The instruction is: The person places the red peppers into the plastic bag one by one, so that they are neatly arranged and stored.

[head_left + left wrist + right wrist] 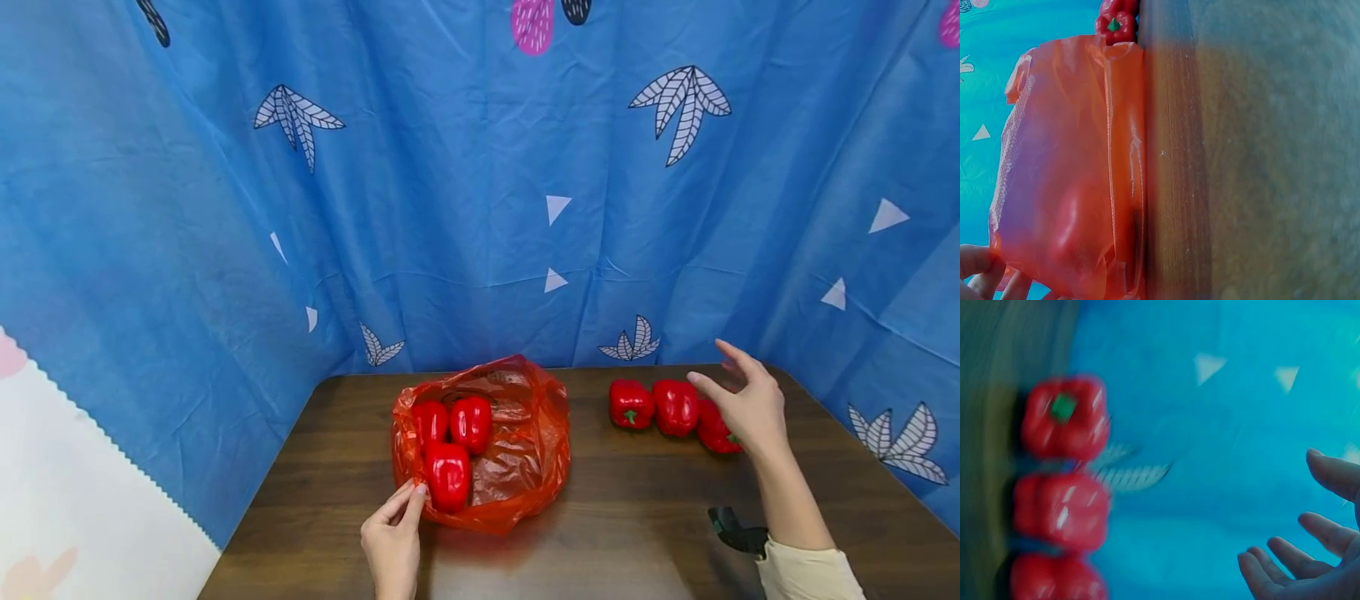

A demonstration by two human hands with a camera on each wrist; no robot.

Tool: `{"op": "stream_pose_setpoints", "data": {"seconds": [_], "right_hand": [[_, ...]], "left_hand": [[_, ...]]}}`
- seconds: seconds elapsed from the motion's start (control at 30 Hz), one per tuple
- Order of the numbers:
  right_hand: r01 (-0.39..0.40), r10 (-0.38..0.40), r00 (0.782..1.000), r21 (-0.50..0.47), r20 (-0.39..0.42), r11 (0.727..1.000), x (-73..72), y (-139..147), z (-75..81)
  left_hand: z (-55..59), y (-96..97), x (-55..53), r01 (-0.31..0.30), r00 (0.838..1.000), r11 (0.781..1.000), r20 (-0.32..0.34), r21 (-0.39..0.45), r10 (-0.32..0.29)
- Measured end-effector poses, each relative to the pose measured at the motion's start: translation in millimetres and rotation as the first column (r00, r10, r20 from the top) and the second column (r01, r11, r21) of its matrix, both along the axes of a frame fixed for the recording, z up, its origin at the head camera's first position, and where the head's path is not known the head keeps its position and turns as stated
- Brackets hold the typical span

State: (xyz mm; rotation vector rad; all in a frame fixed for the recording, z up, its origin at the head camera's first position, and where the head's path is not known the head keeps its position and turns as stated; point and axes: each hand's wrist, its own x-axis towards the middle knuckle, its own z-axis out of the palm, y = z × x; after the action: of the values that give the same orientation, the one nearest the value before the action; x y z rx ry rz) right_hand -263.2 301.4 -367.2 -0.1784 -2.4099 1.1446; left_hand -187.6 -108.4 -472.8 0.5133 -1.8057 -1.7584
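Observation:
A translucent red plastic bag (pixel 517 500) lies open on the table with three red bell peppers (pixel 448 477) inside its left part. My left hand (pixel 393 533) pinches the bag's near-left rim between thumb and fingers; in the left wrist view the fingers (pixel 982 278) grip the bag's edge. Three more bell peppers (pixel 676 407) sit in a row at the back right of the table. My right hand (pixel 753 408) hovers by the rightmost one, thumb and fingers spread apart with nothing between them. In the right wrist view, a pepper (pixel 1066 419) shows a green stem.
The dark wooden table (pixel 592 542) meets a blue patterned curtain (pixel 480 208) along its back and sides. A black strap-like piece (pixel 738 532) juts out beside the right wrist. White cloth (pixel 82 492) hangs at the lower left.

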Motion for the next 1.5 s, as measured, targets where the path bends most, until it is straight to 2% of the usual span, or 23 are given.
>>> {"op": "stream_pose_setpoints", "data": {"seconds": [0.13, 0.27, 0.43, 0.57, 0.73, 0.9, 1.17, 1.37, 1.5], "right_hand": [[0.067, -0.064, 0.995, -0.028, 0.081, 0.997, -9.6, 36, -14.2], [0.098, -0.081, 0.983, -0.097, 0.166, 0.99, -16.7, 61, -28.6], [0.093, -0.034, 0.955, -0.192, 0.293, 0.977, -22.9, 80, -47.6], [0.076, 0.01, 0.926, -0.213, 0.378, 0.974, -25.8, 87, -63.0], [0.046, 0.056, 0.895, -0.217, 0.442, 0.975, -27.6, 92, -76.2], [0.037, 0.09, 0.874, -0.251, 0.478, 0.967, -28.7, 94, -83.8], [0.082, 0.079, 0.881, -0.315, 0.467, 0.946, -26.7, 89, -85.8], [0.093, 0.06, 0.884, -0.302, 0.464, 0.949, -25.6, 88, -86.2], [0.128, 0.009, 0.887, -0.263, 0.462, 0.956, -23.8, 88, -85.1]], "left_hand": [[0.0, 0.3, -0.2, 0.002, 1.0, 1.0, -0.001, -0.004, -0.002], [-0.2, 0.0, -0.7, 0.005, 1.0, 1.0, -0.003, -0.001, -0.005], [-0.7, -0.6, -1.1, 0.007, 1.0, 1.0, 0.0, -0.001, -0.007], [-0.7, -0.6, -0.8, 0.009, 1.0, 1.0, 0.006, -0.002, -0.009], [-0.1, -0.2, -0.3, 0.013, 1.0, 1.0, 0.014, 0.001, -0.013], [-0.1, -0.5, -0.1, 0.015, 1.0, 1.0, 0.023, 0.008, -0.015], [0.4, -0.7, -0.1, 0.011, 1.0, 1.0, 0.016, 0.014, -0.011], [-0.1, -0.6, -0.9, 0.011, 1.0, 1.0, 0.006, 0.027, -0.012], [0.0, 0.1, -0.1, 0.013, 1.0, 1.0, 0.004, 0.022, -0.013]]}}
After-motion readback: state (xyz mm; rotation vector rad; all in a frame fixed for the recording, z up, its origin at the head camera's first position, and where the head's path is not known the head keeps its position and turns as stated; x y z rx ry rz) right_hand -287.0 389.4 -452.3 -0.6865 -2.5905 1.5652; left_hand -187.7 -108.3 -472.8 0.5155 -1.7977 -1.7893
